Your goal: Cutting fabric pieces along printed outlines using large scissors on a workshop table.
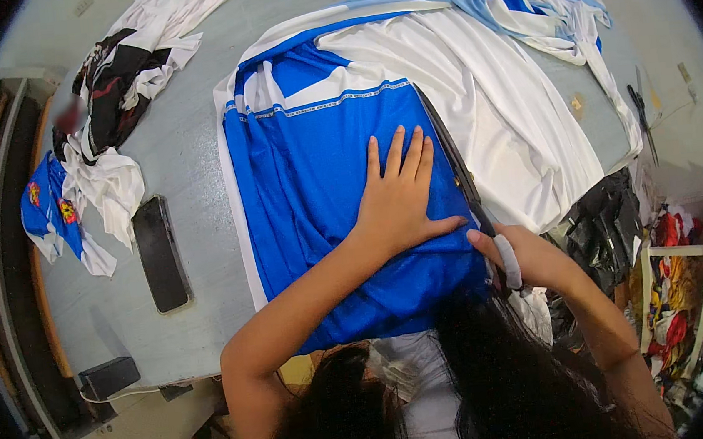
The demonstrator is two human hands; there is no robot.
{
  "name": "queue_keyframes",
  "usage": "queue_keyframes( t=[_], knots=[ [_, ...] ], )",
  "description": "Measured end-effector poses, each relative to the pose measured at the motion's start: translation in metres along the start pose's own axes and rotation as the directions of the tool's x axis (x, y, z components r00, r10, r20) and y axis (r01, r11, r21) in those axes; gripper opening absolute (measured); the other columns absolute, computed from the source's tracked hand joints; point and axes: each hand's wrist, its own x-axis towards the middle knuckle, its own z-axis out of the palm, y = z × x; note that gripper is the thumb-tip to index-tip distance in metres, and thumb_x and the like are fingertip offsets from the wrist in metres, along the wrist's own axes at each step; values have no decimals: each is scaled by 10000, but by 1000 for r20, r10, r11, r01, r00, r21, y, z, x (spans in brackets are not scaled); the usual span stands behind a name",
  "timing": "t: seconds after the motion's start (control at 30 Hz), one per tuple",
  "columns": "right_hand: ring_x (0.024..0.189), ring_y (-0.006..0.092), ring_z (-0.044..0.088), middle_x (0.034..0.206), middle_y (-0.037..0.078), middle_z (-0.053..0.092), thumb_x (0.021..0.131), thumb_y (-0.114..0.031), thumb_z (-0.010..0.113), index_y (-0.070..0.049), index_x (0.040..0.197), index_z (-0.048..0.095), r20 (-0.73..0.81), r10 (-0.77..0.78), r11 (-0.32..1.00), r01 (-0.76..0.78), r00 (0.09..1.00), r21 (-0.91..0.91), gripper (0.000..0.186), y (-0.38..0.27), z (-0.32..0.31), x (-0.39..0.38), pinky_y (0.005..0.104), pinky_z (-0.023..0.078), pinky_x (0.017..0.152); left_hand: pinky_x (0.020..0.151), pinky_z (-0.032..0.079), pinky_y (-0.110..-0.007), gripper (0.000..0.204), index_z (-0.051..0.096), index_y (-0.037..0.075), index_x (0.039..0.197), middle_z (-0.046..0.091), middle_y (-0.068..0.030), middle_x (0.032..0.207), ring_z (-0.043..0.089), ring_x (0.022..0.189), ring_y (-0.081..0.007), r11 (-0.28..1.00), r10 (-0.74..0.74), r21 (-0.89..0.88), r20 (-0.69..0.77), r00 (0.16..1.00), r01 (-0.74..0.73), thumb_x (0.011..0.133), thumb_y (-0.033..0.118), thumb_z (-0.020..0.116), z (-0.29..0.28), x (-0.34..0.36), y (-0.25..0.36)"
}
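A blue piece of fabric (322, 172) lies spread on the table, with a thin printed tape line along its far edge. My left hand (400, 203) presses flat on it, fingers spread. In my right hand (526, 254) is a long pair of dark scissors (468, 191), gripped by the handle, which has a grey wrapping. The blades run along the right edge of the blue fabric and point away from me. Part of the grip is hidden by my hand. White fabric (501, 114) lies in folds to the right of the blades.
On the grey table (187, 150) lie a black phone (160, 253), a small black box (109, 377) and a heap of printed garments (115, 98) at left. Light blue and white cloth (466, 0) is piled at the far side. A shelf of colourful cloth (678, 274) stands at right.
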Motion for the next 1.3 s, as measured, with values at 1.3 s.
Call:
queue_keyframes(
  t=[1.3],
  knots=[
    [758,151,552,827,92,559,806,-344,665,30,983,502,364,-216,964,257,906,-67,445,90,-168,18,281,430,656,772,431,-398,314,558,116,1112,540,-67,1098,500,991,-254,942,-324,4,257,910,334,830,253,548,-39,17,-13]
  ],
)
